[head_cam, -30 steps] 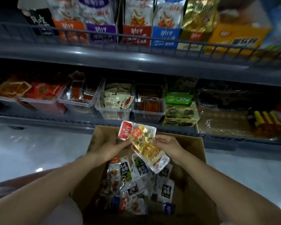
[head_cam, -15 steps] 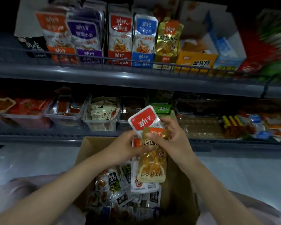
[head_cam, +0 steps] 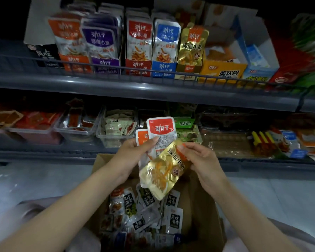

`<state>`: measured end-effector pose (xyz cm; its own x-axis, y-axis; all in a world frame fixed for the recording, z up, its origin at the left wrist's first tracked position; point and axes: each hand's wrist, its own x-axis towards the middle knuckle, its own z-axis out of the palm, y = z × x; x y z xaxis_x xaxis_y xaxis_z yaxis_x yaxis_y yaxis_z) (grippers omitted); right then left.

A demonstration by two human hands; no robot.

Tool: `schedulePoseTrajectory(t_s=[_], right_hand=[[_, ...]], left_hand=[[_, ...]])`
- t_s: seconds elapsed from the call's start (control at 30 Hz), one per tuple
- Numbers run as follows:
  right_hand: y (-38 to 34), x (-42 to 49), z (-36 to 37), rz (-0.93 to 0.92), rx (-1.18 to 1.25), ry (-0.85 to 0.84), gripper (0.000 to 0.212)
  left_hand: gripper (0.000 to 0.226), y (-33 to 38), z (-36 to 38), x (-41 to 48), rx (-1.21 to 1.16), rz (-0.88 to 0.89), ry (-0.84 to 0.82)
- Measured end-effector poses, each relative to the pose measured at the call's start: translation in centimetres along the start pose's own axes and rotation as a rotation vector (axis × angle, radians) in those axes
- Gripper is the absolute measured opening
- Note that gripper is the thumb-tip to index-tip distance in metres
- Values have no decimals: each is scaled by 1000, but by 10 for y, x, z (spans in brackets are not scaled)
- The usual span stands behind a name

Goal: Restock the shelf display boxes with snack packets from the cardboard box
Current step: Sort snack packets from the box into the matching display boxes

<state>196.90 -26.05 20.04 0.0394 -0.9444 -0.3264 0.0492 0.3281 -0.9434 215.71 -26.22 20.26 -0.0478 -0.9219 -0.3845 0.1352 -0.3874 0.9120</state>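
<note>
My left hand (head_cam: 133, 153) grips a red-topped packet (head_cam: 161, 129) with an orange-topped packet (head_cam: 141, 138) behind it, held upright above the cardboard box (head_cam: 204, 206). My right hand (head_cam: 200, 160) pinches the top of a gold packet (head_cam: 165, 171) that hangs tilted down to the left, overlapping the red one. The box below holds several small snack packets (head_cam: 144, 211), many black-and-white. On the upper shelf stand display boxes: orange (head_cam: 69, 39), purple (head_cam: 101, 42), red (head_cam: 139, 42), blue (head_cam: 166, 42) and gold (head_cam: 191, 46).
A wire rail (head_cam: 153, 71) runs along the upper shelf's front edge. The lower shelf carries clear plastic tubs (head_cam: 115, 131) of packets and green boxes (head_cam: 185, 124). A yellow carton (head_cam: 224, 71) and a blue-white carton (head_cam: 256, 59) stand right of the gold box. Pale floor lies either side.
Both hands have risen from the box with the packets, and the view has tilted up to the upper shelf. The gold packet has swung out tilted, away from the red one.
</note>
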Motion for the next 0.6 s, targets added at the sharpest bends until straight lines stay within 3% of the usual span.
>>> schedulePoseTrajectory(t_s=[0.07, 0.23, 0.33, 0.47, 0.53, 0.6], right_hand=[[-1, 6, -4, -14, 70, 113, 25], [-6, 11, 3, -148, 24, 244, 23], [-3, 10, 8, -169, 62, 265, 33], [4, 4, 13, 43, 279, 92, 52], [9, -2, 16, 97, 229, -1, 47], [8, -2, 13, 94, 228, 20, 38]], left_hand=[[10, 0, 1, 2, -5, -26, -1], [32, -3, 14, 2, 43, -167, -173], [21, -9, 23, 2, 125, -88, -224], [23, -4, 20, 5, 101, -11, -138], [26, 2, 18, 7, 164, -11, -161], [17, 7, 15, 7, 192, -63, -217]])
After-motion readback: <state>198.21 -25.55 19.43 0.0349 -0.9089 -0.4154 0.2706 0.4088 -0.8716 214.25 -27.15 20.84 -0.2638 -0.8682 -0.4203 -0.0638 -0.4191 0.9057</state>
